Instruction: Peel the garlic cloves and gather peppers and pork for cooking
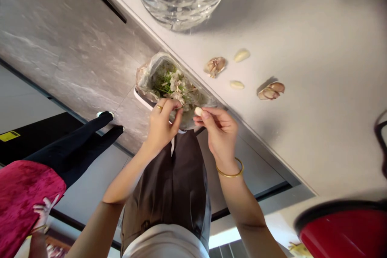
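Observation:
My right hand pinches a peeled garlic clove between thumb and fingers. To its left, my left hand has thumb and fingertips pressed together; what they hold, if anything, is too small to make out. Both hands are over the near side of a lined trash bin, which holds green scraps and pale peelings. On the counter lie two peeled cloves, one upper clove and one lower clove. Beside them are a piece of unpeeled garlic and another unpeeled garlic piece.
A large clear glass bowl stands at the counter's upper left. A red appliance with a black rim is at lower right. Another person in a pink top stands at left, on the far side of the floor.

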Demonstrator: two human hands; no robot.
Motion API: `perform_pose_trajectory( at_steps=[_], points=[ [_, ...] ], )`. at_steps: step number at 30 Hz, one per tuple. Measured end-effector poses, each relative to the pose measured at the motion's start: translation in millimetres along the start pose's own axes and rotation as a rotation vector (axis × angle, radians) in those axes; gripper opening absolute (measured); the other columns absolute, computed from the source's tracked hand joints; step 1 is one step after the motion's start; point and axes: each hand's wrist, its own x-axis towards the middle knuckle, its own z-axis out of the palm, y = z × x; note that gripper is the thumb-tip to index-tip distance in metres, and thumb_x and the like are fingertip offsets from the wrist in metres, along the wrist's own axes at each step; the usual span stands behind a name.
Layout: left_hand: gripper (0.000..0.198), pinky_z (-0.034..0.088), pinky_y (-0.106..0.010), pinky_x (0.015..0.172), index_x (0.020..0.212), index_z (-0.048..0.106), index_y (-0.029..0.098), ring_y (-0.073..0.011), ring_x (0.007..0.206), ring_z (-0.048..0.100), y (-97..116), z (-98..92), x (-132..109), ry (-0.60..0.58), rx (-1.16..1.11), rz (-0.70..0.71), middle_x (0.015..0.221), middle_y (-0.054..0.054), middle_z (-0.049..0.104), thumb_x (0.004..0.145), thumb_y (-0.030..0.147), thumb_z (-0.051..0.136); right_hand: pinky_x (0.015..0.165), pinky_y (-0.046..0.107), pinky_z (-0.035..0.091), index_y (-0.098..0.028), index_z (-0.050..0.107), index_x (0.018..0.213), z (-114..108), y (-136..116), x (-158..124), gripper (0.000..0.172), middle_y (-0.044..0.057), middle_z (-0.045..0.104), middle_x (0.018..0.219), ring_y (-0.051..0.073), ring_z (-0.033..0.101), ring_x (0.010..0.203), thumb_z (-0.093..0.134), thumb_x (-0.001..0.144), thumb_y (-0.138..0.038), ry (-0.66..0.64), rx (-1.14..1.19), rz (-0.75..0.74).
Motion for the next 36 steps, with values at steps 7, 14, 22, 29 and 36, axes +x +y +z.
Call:
perform_pose_trajectory(
  at_steps=[7,14,22,29,36],
  points=[
    [0.021,0.047,-0.031,0.078,0.106,0.068,0.02,-0.0182,0.073,0.065,-20.1,13.7,0.0,-0.14,0.207,-0.021,0.079,-0.004,0.072,0.097,0.03,0.051,0.072,0.034,0.059,-0.023,0.072,0.103,-21.4,-19.4,51.5,0.021,0.006,0.075,0.103,0.019,0.07,0.085,0.063,0.09,-0.037,0.4,-0.555,-0.536],
    [0.023,0.046,-0.033,0.079,0.111,0.069,0.021,-0.0196,0.073,0.067,-23.2,25.9,0.2,-0.194,0.315,-0.012,0.076,-0.004,0.073,0.097,0.029,0.052,0.1,0.053,0.049,-0.027,0.066,0.118,-17.4,-30.5,69.6,0.028,0.01,0.064,0.126,0.028,0.061,0.115,0.055,0.094,-0.038,0.259,-0.992,-0.737],
    [0.026,0.047,-0.028,0.072,0.118,0.056,0.02,-0.0159,0.077,0.065,-5.8,21.2,18.3,-0.109,0.01,-0.1,0.096,-0.005,0.069,0.1,0.032,0.042,0.101,0.053,0.047,-0.021,0.057,0.122,5.2,-39.3,85.6,0.032,0.011,0.061,0.118,0.03,0.054,0.115,0.058,0.091,-0.028,-0.009,-1.077,-0.66],
    [0.046,0.048,-0.033,0.091,0.139,0.041,0.023,-0.0185,0.1,0.061,25.2,21.3,54.8,-0.012,-0.158,0.103,0.123,-0.011,0.058,0.101,0.049,0.037,0.09,0.035,0.056,-0.028,0.061,0.119,3.8,-38.1,58.0,0.033,0.005,0.065,0.115,0.02,0.064,0.102,0.062,0.087,-0.022,-0.171,-0.578,-0.501],
    [0.048,0.048,-0.03,0.081,0.116,0.054,0.02,-0.0177,0.09,0.063,20.7,16.8,42.5,-0.051,-0.132,0.246,0.1,-0.007,0.064,0.102,0.054,0.023,0.067,0.025,0.058,-0.025,0.065,0.096,-1.7,-33.6,35.8,0.023,-0.001,0.068,0.083,0.013,0.066,0.075,0.069,0.084,-0.044,-0.289,-0.065,-0.192]
  ],
)
